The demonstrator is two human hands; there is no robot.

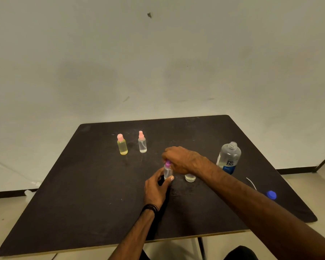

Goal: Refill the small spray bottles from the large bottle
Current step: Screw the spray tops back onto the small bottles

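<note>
Left hand (155, 186) grips the lower body of a small clear spray bottle (167, 171), thumb on its near side and fingers curled around the far side, closed on it. Bottle stands upright on the dark bench (83, 203), long axis vertical, purple spray head (168, 163) pointing up. Right hand (180, 160) comes in from the right and sits over the top of this bottle, fingertips pinched on the purple head; whether it is turning cannot be told. Just right of the held bottle, partly hidden under the right wrist, a second small clear bottle (190, 177) stands upright; its top is not visible. Large bottle (229, 157) stands upright well to the right, behind the right forearm, neck open and threaded, clear liquid filling the lower part. Its label reads "re-nu" in dark letters, with a blue band below carrying a white word too blurred to read. Blue cap (271, 195) lies on the bench near the right edge, apart from the large bottle; a thin white tube (251, 183) lies just beside it. At the far left of the bench two more small bottles stand upright side by side, not touching: a yellow-filled bottle (122, 146) with a pink cap, and a clear bottle (142, 144) with a pink spray head. No writing visible on any small bottle.
</note>
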